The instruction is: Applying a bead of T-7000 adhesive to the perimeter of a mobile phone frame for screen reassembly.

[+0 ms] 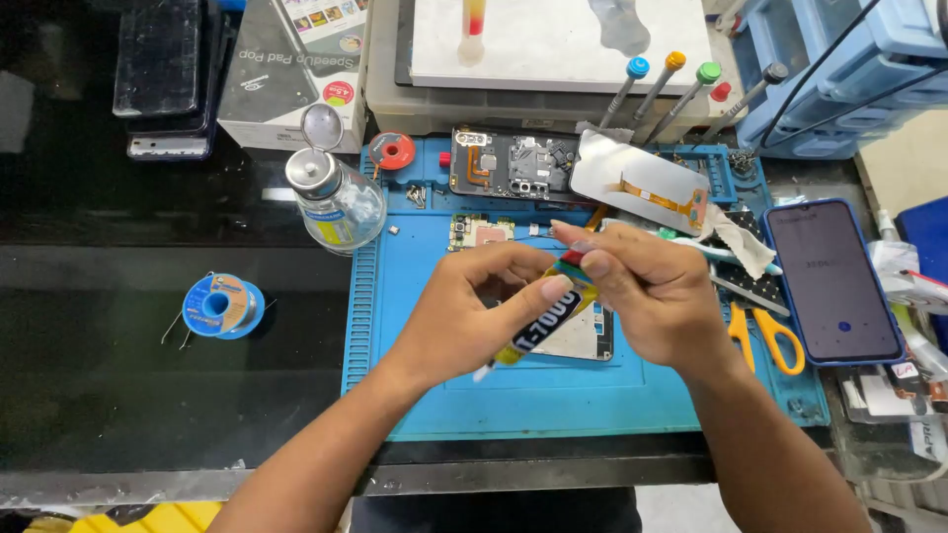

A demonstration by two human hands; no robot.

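Your left hand (472, 311) and right hand (647, 296) meet over the middle of the blue work mat (434, 390), and both have hold of the same small glue tube (541, 321), a yellow and black tube lying tilted, its nozzle end low toward the near left and its crimped, coloured tail end high toward the right. Your left fingers are curled closed around the tube's body, thumb pressed on its upper side; your right thumb and fingertips are pinched shut on the tail end. Directly under the tube, flat on the mat, lies a silvery rectangular plate (583, 341), partly hidden by your hands. At the mat's far edge sits an opened phone body (509, 163) with its boards showing, and just right of it a detached display panel (640, 178) with an orange flex cable. A small circuit board (479, 232) lies on the mat just beyond your left hand. At the mat's far left corner stands a clear glass bottle (336, 202) with its metal cap flipped open, and beside it a small red round reel (393, 151). Off the mat, on the dark tabletop well to the left, rests a blue spool of solder wire (224, 306). Near the mat's right edge lie yellow-handled scissors (765, 336), and just past that edge a phone in a blue case (831, 281) lies face up. Screwdrivers (681, 84) with coloured caps stand beyond the far right corner.
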